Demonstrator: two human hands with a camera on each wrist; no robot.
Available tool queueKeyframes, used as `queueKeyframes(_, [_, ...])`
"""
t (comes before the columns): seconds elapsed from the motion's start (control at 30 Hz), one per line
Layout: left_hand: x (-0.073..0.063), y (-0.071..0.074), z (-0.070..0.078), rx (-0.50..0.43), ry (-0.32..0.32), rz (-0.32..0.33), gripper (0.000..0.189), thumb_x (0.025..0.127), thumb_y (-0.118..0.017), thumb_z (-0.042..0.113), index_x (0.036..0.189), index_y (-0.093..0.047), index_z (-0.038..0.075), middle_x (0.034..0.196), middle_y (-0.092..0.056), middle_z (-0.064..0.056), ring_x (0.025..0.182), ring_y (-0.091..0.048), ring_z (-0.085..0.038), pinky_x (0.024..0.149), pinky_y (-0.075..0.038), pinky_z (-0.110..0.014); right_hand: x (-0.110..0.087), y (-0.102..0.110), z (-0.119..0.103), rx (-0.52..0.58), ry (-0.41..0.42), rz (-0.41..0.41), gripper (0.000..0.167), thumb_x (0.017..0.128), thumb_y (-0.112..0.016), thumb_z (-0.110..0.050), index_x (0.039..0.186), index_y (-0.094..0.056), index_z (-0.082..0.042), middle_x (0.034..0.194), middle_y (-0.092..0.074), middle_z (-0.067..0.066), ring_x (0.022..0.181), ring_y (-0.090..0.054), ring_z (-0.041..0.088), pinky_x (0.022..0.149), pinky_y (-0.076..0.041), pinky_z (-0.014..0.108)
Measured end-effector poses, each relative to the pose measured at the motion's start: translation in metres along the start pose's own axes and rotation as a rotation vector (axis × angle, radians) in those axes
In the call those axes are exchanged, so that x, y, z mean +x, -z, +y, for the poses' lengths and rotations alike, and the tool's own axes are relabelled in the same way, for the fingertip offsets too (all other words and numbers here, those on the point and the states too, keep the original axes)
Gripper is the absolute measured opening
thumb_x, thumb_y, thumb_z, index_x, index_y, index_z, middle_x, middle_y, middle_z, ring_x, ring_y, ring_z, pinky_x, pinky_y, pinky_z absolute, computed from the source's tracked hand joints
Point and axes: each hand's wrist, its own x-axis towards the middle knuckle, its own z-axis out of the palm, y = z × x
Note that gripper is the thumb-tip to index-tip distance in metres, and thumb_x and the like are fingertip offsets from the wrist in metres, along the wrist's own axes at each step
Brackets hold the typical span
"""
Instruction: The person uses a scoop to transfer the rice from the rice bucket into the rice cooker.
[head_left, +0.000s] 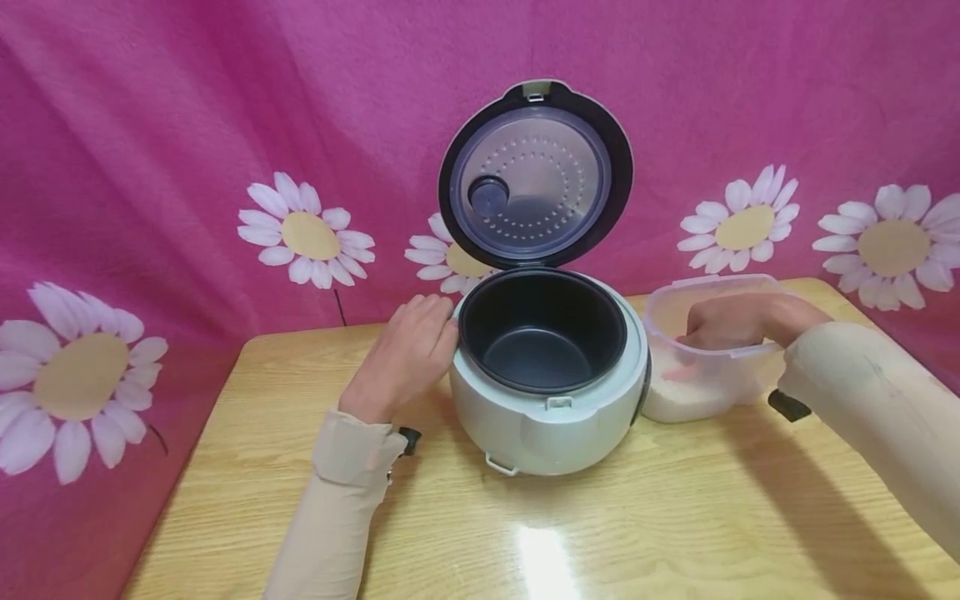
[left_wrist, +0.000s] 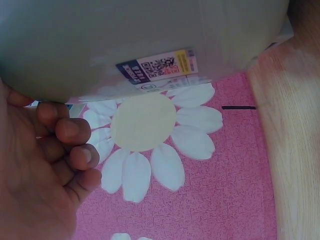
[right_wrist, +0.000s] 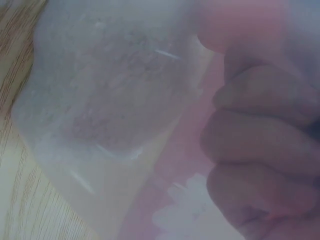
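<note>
Here, white grains (head_left: 686, 397) inside tub (head_left: 742, 379)

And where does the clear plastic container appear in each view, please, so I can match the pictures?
Head: the clear plastic container stands at right, beside the rice cooker.
Left wrist: not in it.
Right wrist: upper left, reaching the centre.
Shared landmark: the flowered pink cloth.
</note>
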Motion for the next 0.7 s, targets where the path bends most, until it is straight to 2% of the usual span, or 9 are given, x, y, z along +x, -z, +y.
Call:
queueKeyframes(0.23, [0.002,0.0015,-0.0017,-0.005,0.001,-0.005,0.018,0.101,-0.049,0.03,0.104,-0.057,0.014,0.093,-0.057,-0.003,0.091,-0.053,-0.02,0.085,-0.049,-0.035,0.0034,0.0007,-0.0001,-0.028,0.043,0.024,0.033,0.1,-0.056,-0.039,0.076,-0.068,-0.019,0.065,-0.055,-0.009,0.062,-0.052,0.007,0.057,-0.042,0.027])
queueKeyframes(0.53, [0.0006,-0.0023,-0.0029,-0.013,0.007,-0.005,0.018,0.101,-0.049,0.03,0.103,-0.057,0.014,0.092,-0.056,-0.003,0.091,-0.053,-0.02,0.085,-0.048,-0.034,0.0019,-0.0027,0.0001,-0.044,0.048,0.051,0.035,0.1,-0.058,-0.039,0.072,-0.068,-0.021,0.061,-0.051,-0.011,0.058,-0.05,0.006,0.055,-0.04,0.025])
queueKeyframes(0.7, [0.0006,-0.0011,-0.0018,-0.014,-0.008,0.0,0.018,0.101,-0.048,0.03,0.102,-0.057,0.014,0.091,-0.056,-0.002,0.091,-0.052,-0.019,0.085,-0.048,-0.034,-0.0005,-0.0023,0.0009,-0.036,0.045,0.069,0.034,0.1,-0.058,-0.042,0.076,-0.07,-0.02,0.062,-0.051,-0.01,0.059,-0.05,0.007,0.057,-0.04,0.026])
